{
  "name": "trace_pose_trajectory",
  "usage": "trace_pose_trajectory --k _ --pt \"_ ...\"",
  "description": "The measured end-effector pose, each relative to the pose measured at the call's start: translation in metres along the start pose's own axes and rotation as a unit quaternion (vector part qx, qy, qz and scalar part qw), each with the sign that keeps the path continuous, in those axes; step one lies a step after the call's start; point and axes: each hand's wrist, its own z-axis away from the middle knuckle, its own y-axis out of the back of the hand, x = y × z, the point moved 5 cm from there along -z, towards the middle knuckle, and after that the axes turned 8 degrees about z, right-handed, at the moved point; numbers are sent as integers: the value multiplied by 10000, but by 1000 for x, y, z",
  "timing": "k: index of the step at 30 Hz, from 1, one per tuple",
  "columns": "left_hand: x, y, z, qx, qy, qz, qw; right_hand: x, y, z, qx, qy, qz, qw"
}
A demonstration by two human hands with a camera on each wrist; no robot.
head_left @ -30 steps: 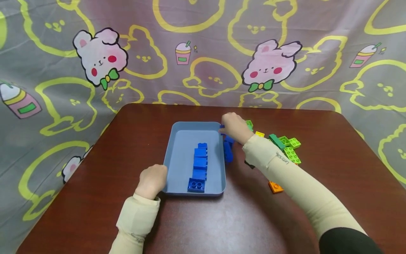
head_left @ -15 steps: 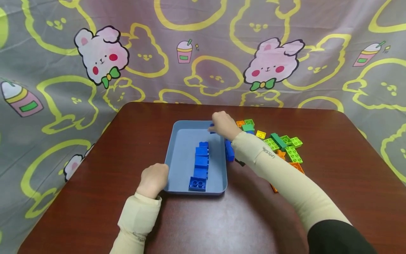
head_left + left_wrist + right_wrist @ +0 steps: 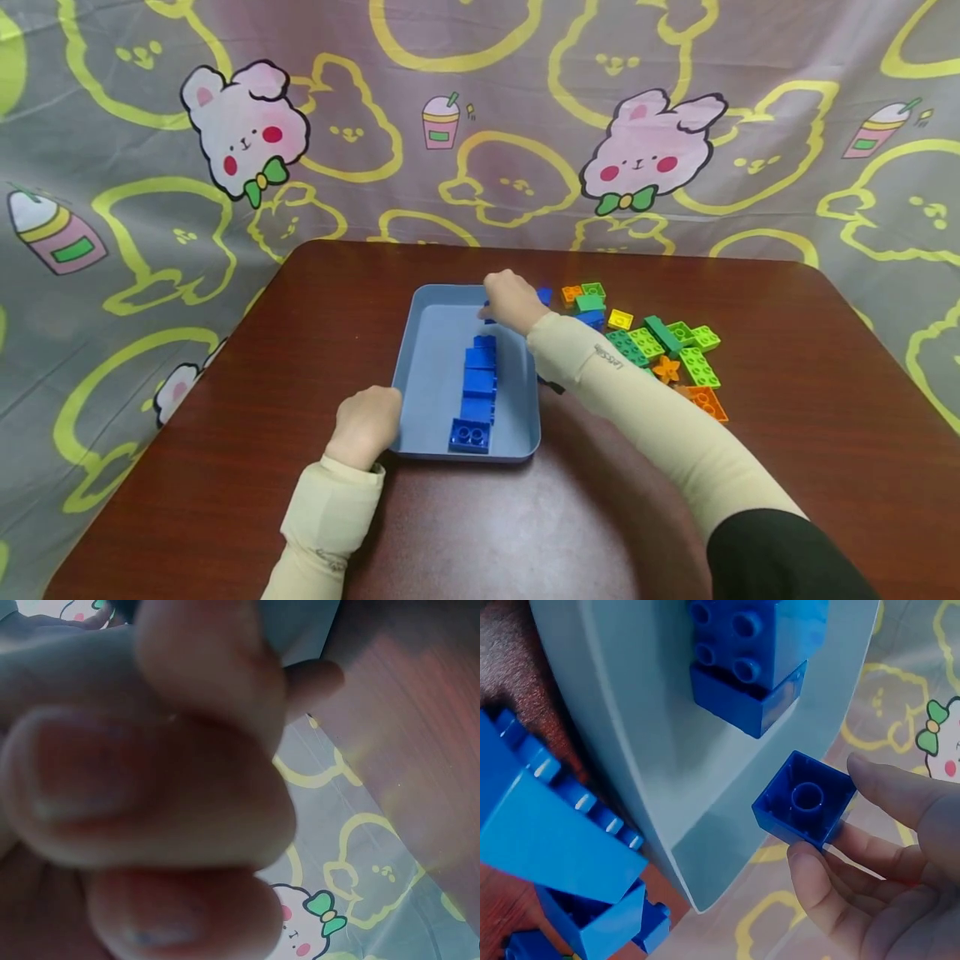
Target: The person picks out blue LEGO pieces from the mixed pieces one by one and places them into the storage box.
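My right hand (image 3: 512, 302) is over the far right part of a blue-grey plastic tray (image 3: 431, 375). Its thumb and fingers pinch a square blue toy building brick (image 3: 804, 796), whose hollow underside shows in the right wrist view. Inside the tray, several blue bricks (image 3: 478, 382) lie in a row toward its right side; the nearest one shows its hollow face. At the tray's near left edge my left hand (image 3: 365, 427) grips the rim. In the left wrist view its curled fingers (image 3: 150, 787) fill much of the picture and hide most of the tray.
Right of the tray lies a loose pile of green bricks (image 3: 645, 342), with orange bricks (image 3: 705, 402) and a yellow brick (image 3: 620, 319). More blue bricks (image 3: 562, 832) lie close outside the tray wall. A patterned cloth (image 3: 517, 183) hangs behind the brown table (image 3: 330, 325).
My right hand has moved left with the blue brick, from the tray's right rim to over its inside. The left hand stays at the rim, and the row of bricks is unchanged.
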Motion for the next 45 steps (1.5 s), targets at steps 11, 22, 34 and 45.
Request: trace_pose_trajectory --k 11,22,34,45 --pt "1 1 0 109 -44 -27 9999 -7 -13 -9 -147 220 350 9990" --pt "-1 0 -1 98 -3 -24 9999 -10 -20 -9 -177 343 477 9981" --pt "0 1 -1 87 6 -19 10000 -10 -24 -8 -332 318 375 9982" --pt "0 1 0 51 2 21 10000 -9 -28 -6 -406 312 386 9979"
